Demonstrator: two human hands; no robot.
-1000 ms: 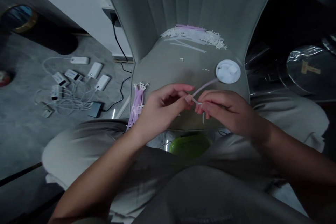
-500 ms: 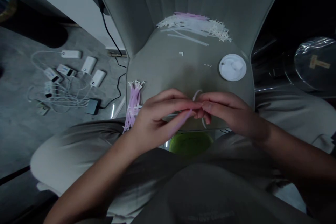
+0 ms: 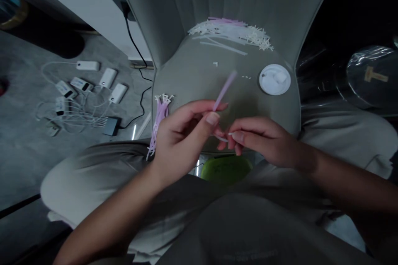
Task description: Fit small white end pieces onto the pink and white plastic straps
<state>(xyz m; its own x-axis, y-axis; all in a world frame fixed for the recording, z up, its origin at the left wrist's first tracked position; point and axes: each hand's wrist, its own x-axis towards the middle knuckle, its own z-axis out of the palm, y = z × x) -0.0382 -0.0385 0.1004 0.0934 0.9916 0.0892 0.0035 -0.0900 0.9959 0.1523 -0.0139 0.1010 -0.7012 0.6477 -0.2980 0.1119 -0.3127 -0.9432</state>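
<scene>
My left hand pinches a thin pale purple strip between thumb and forefinger, its far end pointing up and away over the seat. Just to the right, my right hand is closed, with a small white piece showing at the thumb and fingertip. A whitish strip lies between the two hands, partly hidden by fingers. Beside my left wrist rests a bundle of purple strips with white end pieces. Small white bits and a white angled piece lie farther back on the seat.
The grey chair seat serves as the work surface. Along its back lies a pile of white and purple strips. A round white dish sits at right. Below the front edge is a green container. Cabled white devices lie on the floor.
The hands have drawn slightly apart. The purple strip in my left hand has swung from pointing down along the thumb to pointing up and away.
</scene>
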